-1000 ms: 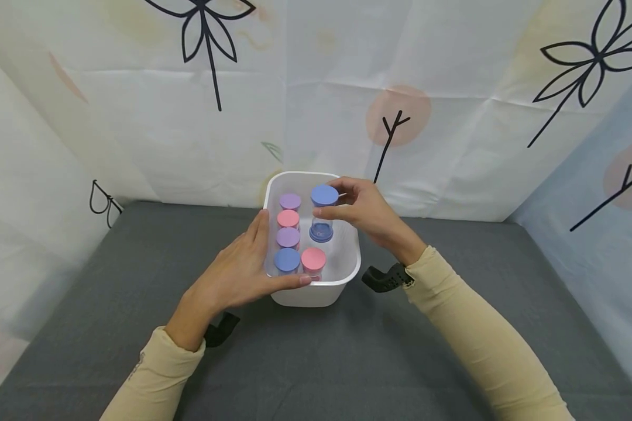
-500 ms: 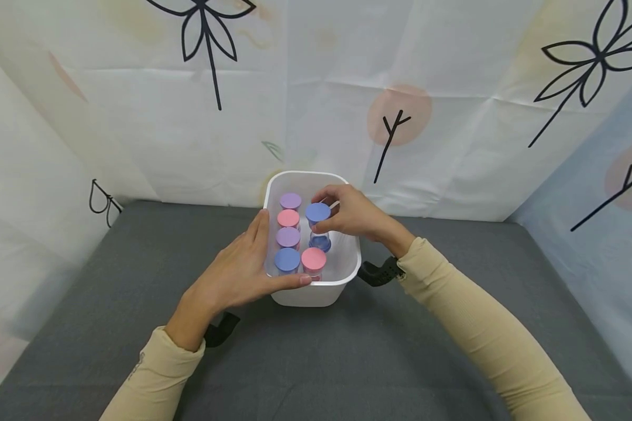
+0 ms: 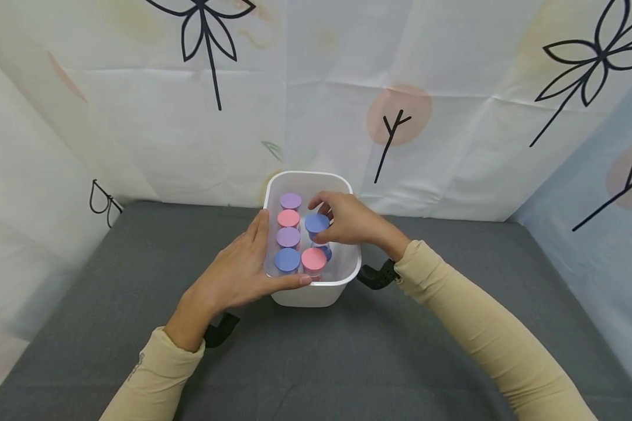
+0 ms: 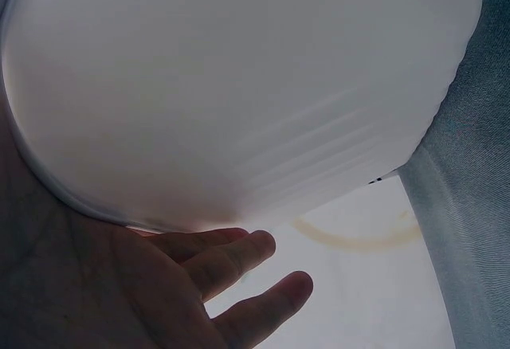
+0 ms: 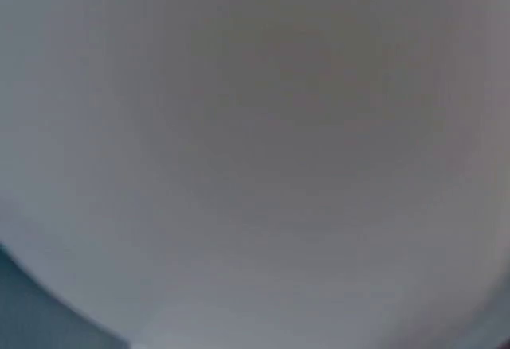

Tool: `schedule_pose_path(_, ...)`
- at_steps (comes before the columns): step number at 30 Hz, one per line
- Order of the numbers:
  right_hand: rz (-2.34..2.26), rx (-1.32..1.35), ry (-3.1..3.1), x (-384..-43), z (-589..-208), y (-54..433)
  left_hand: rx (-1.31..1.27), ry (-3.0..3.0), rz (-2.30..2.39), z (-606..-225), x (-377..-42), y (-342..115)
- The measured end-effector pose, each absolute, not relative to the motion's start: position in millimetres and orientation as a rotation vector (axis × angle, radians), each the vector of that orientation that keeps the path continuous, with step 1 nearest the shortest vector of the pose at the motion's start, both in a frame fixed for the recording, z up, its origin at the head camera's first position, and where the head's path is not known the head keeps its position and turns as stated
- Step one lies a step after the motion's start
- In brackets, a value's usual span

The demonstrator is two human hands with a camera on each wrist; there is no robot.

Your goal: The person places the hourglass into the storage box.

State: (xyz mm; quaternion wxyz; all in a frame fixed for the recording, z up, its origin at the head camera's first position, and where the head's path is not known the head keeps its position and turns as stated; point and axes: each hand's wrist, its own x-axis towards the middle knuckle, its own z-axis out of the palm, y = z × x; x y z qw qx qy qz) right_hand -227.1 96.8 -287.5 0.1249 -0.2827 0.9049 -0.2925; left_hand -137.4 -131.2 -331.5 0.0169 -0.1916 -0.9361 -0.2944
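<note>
In the head view my right hand (image 3: 349, 218) reaches into a white plastic bin (image 3: 308, 298) and pinches a small clear jar with a blue lid (image 3: 316, 222). That jar is held upright behind a pink-lidded jar (image 3: 313, 257), which overlaps its blue base. My left hand (image 3: 232, 272) rests against the bin's near left corner, fingers straight along the left side and thumb over the front rim. Its fingertips (image 4: 296, 287) show below the bin wall (image 4: 239, 110) in the left wrist view. The bin's blurred wall (image 5: 263, 166) fills most of the right wrist view.
Along the bin's left side stands a row of lidded jars: purple (image 3: 290, 201), pink (image 3: 288, 218), purple (image 3: 288, 237) and blue (image 3: 287, 258). The bin stands on a dark grey cloth (image 3: 316, 362). Behind hangs a white patterned cloth (image 3: 316, 117).
My right hand has moved the blue-lidded jar toward me and slightly left, lowering it behind the near pink-lidded jar. The left hand and the bin have stayed put.
</note>
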Motion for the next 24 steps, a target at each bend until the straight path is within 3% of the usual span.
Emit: schedule_pose_path(24,-0.596,-0.903,2.677,-223.9,-295.9,88.2,-0.588,-2.935,-0.902,-331.2,-136.0,-130.7)
